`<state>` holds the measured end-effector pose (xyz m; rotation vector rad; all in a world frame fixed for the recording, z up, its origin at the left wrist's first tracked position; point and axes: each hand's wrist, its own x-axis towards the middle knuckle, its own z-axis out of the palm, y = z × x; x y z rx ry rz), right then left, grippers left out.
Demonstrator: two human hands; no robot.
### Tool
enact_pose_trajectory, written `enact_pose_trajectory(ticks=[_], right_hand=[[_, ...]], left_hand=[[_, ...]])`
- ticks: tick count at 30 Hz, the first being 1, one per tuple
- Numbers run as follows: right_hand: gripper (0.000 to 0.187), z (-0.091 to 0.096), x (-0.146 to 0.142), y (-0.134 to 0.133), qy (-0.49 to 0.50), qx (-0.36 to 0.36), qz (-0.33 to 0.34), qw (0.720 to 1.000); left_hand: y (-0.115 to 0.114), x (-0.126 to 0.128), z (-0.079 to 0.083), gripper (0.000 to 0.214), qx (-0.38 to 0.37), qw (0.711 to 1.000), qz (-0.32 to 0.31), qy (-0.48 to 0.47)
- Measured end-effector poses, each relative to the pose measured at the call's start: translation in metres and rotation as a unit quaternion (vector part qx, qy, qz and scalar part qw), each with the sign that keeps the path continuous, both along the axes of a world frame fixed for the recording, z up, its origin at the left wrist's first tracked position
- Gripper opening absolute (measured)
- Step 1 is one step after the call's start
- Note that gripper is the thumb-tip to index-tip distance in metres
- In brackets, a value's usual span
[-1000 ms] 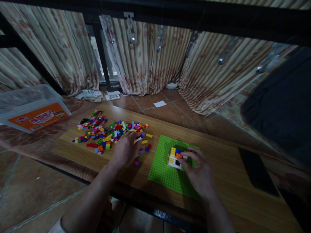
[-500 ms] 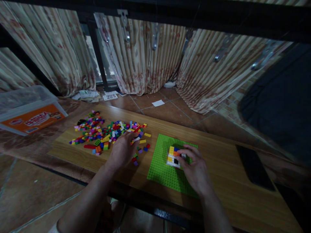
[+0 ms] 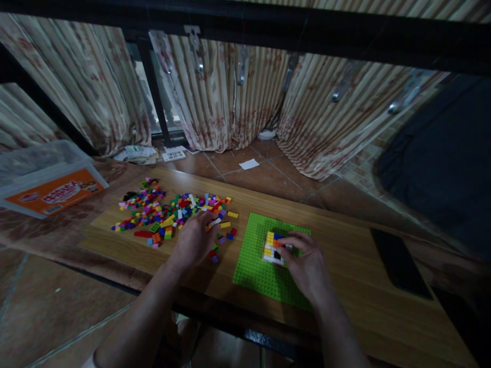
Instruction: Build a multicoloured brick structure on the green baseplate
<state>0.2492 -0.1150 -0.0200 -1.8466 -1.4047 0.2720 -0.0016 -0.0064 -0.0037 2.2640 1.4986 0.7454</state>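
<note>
The single view comes from the wearer's head, looking forward and steeply down past both forearms, which enter from the bottom edge. The left hand [image 3: 195, 240] and right hand [image 3: 309, 260] lie at close range, below mid-height, with the green baseplate [image 3: 251, 268] just right of center. The wooden tabletop [image 3: 353, 266] crosses the view aslant, its far edge dropping toward the right. The field is wide: striped curtains [image 3: 209, 97] and tiled floor [image 3: 226, 163] fill the distance, while the plastic box [image 3: 57, 191] is cut off by the left edge.
</note>
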Motion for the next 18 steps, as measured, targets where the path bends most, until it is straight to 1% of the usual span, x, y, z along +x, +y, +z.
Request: enact_pose_trajectory(ticks=[6,10,13,18], right_hand=[[0.013,-0.004,0.002,-0.001,-0.019,-0.001,0.004,1.000],[0.018,-0.004,0.003,-0.005,0.030,0.013,0.021,0.999],[0.021,0.001,0.004,-0.008,0.068,0.038,0.028,0.997],[0.021,0.009,0.007,-0.008,0.118,0.119,-0.046,0.985]], left_hand=[[-0.001,-0.001,0.000,0.018,-0.001,1.000,-0.002,0.004],[-0.001,0.000,0.000,0.019,-0.010,1.000,0.000,0.006],[0.000,0.001,0.000,0.020,-0.019,1.000,0.007,0.002],[0.002,-0.002,0.002,0.022,-0.034,0.999,0.019,-0.007]])
